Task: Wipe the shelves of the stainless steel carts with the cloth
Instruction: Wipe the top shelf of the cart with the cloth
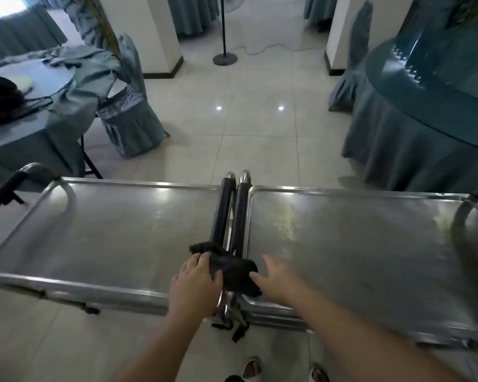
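Two stainless steel carts stand side by side in front of me, the left cart and the right cart, their black handles meeting in the middle. A dark cloth lies bunched over the near end of the handles. My left hand grips the cloth's left side, fingers curled into it. My right hand hovers just right of the cloth with fingers spread, its fingertips at the cloth's edge. Yellowish smears mark the right cart's top shelf.
A covered table with a dark bag and a draped chair stand at the far left. A round skirted table fills the far right. A fan stand sits on the tiled floor beyond. My sandalled feet are below.
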`<action>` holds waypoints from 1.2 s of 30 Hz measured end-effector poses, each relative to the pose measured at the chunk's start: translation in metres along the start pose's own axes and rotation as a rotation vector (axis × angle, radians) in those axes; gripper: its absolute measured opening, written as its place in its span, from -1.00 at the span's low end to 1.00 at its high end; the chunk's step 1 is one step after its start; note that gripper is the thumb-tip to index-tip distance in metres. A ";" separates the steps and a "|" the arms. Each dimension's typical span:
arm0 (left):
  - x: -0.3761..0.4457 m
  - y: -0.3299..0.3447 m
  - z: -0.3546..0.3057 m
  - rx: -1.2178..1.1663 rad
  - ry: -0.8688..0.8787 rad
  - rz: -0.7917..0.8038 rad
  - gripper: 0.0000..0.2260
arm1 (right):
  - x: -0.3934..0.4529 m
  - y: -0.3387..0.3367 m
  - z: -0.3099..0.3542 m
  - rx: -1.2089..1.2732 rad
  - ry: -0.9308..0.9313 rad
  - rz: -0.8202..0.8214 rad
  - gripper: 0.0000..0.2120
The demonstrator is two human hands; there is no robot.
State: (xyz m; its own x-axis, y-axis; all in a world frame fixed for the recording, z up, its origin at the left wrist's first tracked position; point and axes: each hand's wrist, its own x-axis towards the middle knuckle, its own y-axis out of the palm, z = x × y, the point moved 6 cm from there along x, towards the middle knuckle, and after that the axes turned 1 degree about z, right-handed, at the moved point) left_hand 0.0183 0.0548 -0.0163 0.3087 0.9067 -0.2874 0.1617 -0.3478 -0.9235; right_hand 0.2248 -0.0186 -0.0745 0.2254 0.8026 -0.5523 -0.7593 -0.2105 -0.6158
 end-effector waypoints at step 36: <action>0.040 -0.004 -0.013 -0.035 0.255 0.027 -0.60 | -0.022 -0.072 -0.053 0.732 0.076 -0.418 -0.89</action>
State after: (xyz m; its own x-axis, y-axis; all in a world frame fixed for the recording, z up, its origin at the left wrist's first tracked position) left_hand 0.0426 0.0896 -0.0209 0.5394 0.8088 -0.2344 0.1812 -0.3834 -0.9056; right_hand 0.3074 -0.0506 -0.0478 0.5961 0.6888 -0.4126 -0.8023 0.5310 -0.2726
